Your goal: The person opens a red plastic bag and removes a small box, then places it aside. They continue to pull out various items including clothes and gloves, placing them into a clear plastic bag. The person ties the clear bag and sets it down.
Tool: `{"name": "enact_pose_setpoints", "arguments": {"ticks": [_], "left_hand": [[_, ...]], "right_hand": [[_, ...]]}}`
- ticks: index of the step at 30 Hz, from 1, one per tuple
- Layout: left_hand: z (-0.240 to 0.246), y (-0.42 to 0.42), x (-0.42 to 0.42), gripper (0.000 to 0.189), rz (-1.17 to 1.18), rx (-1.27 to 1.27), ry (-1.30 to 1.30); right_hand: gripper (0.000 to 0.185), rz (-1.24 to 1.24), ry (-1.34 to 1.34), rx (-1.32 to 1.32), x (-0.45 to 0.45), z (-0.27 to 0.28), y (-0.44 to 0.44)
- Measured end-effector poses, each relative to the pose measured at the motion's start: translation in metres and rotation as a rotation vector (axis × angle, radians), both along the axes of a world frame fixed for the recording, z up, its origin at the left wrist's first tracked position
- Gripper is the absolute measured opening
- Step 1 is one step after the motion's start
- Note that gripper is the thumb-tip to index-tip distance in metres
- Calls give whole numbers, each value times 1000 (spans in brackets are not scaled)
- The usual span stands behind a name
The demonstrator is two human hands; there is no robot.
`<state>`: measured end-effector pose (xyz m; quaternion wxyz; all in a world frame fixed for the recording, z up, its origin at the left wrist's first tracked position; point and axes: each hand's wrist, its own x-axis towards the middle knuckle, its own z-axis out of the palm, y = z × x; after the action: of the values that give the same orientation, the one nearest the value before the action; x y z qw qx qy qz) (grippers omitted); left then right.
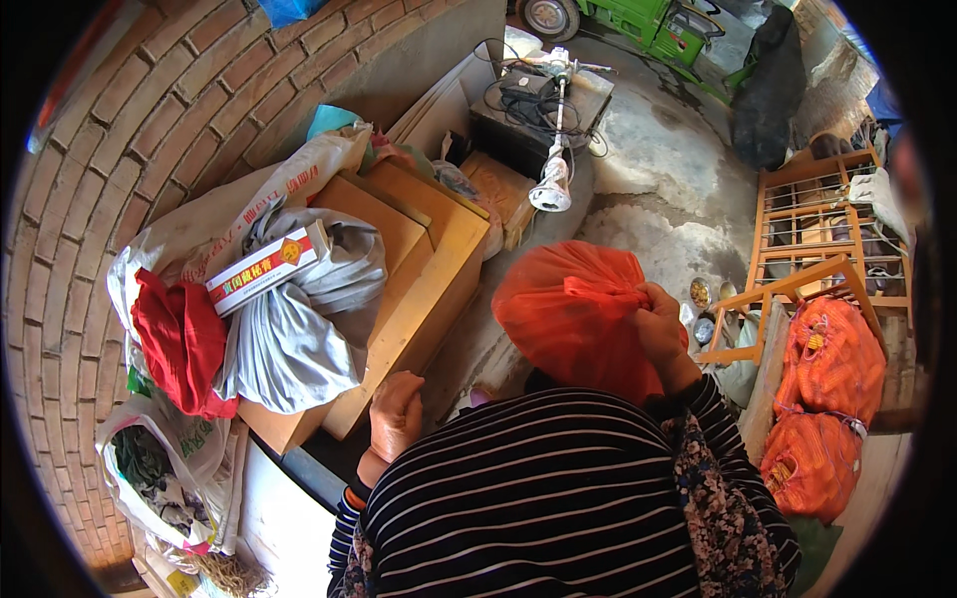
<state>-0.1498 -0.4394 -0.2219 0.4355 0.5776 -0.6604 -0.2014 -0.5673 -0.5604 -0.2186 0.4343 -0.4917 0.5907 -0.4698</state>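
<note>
My right hand grips the gathered, tied neck of a red, thin-fabric bag. The bag bulges in front of my body, and its contents cannot be made out. My left hand hangs beside the near edge of a wooden cabinet, fingers curled in, with nothing visible in it. Lying on the cabinet are a grey cloth bundle, a crumpled red cloth and a long white carton that bears writing.
Left stands a brick wall, with a plastic bag of cloths below. Ahead, a white long-shafted tool leans over a dark box. Rightward are a wooden frame and orange mesh sacks of corn cobs. A green vehicle stands farther off.
</note>
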Motion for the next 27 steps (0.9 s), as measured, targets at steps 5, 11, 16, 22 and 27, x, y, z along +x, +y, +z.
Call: {"name": "enact_pose_setpoints", "arguments": {"ticks": [5, 11, 16, 22, 27], "left_hand": [[-19, -25, -2, 22, -10, -80, 69], [-35, -52, 1, 26, 19, -61, 2], [-49, -92, -13, 40, 57, -163, -115], [-72, -153, -41, 41, 206, -148, -170], [-98, -180, -57, 32, 457, -31, -321]], "right_hand": [[27, 59, -16, -82, 21, 28, -52], [33, 118, -108, -272, 50, 40, -146], [35, 265, -194, -305, 60, 53, -244], [25, 606, 178, -421, 38, 77, -350], [30, 695, 63, -353, 50, 62, -434]]}}
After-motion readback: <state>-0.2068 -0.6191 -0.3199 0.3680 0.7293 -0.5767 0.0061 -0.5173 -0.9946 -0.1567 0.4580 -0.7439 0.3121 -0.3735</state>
